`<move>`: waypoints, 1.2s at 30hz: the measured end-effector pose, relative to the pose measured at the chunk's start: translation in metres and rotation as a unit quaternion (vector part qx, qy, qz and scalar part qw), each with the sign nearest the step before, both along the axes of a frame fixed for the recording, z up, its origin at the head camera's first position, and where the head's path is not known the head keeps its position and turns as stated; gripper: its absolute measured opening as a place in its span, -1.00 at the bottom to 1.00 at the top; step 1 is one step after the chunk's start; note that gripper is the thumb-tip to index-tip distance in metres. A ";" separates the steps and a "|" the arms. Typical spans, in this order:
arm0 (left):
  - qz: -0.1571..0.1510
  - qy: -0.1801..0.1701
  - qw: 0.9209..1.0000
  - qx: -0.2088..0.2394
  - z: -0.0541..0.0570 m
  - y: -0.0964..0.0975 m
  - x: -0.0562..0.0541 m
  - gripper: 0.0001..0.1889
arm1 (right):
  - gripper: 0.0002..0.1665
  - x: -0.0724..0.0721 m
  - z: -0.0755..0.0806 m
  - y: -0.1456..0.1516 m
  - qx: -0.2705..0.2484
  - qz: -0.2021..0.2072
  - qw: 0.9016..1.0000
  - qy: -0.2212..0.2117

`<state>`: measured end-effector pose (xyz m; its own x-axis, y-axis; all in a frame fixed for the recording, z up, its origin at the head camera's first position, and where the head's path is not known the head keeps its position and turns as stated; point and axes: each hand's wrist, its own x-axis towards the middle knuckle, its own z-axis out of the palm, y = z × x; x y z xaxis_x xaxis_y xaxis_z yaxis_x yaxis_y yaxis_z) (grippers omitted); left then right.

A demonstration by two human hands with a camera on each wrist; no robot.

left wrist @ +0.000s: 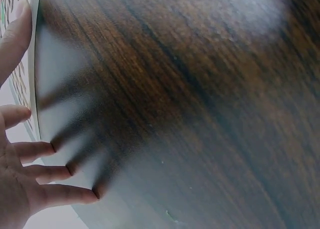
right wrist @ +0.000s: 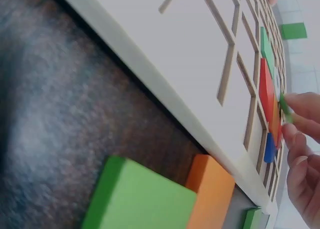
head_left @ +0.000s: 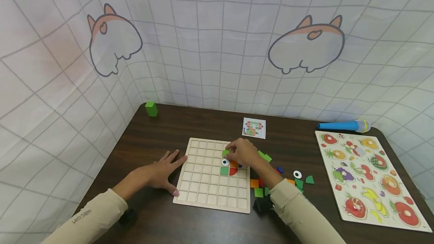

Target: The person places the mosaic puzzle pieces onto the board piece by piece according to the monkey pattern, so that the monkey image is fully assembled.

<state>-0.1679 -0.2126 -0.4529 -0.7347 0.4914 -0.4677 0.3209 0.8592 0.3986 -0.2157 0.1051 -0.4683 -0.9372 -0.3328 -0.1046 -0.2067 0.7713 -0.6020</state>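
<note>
A light wooden grid board (head_left: 207,188) lies on the dark table. My left hand (head_left: 162,174) rests at its left edge with fingers spread, thumb on the near left corner; in the left wrist view the other fingertips (left wrist: 60,173) touch the table. My right hand (head_left: 243,151) pinches a light green tile (head_left: 225,153) over the board's upper right part. Just below that tile sit a white eye tile (head_left: 225,162), a darker green square (head_left: 224,170), an orange piece (head_left: 234,163) and a red rounded piece (head_left: 233,171). A blue piece (right wrist: 269,148) shows in the right wrist view.
Loose tiles, including an orange square (head_left: 254,183) and an eye piece (head_left: 297,174), lie right of the board. Behind it is a pattern card (head_left: 254,128). A fruit puzzle (head_left: 361,166) and blue toy microphone (head_left: 339,126) lie far right; a green block (head_left: 151,109) stands back left.
</note>
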 end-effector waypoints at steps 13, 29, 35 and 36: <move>0.002 -0.003 1.000 -0.003 0.000 -0.002 0.000 0.28 | -0.68 -0.007 0.002 0.006 -0.013 0.045 0.999 -0.001; -0.007 0.002 1.000 0.004 0.001 -0.001 -0.001 0.27 | -0.76 -0.004 0.002 0.101 -0.048 0.045 0.997 0.049; -0.008 0.003 1.000 -0.001 -0.003 -0.002 -0.002 0.28 | -0.73 0.008 -0.003 0.131 -0.004 0.027 0.998 0.063; -0.008 0.004 1.000 -0.003 -0.003 -0.002 -0.002 0.28 | -0.72 0.010 -0.004 0.134 0.002 0.024 0.998 0.062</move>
<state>-0.1701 -0.2151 -0.4562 -0.7309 0.5000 -0.4645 0.3372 0.8563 0.3912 -0.2060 0.2388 -0.4720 -0.9259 -0.3778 0.0091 -0.3159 0.7606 -0.5671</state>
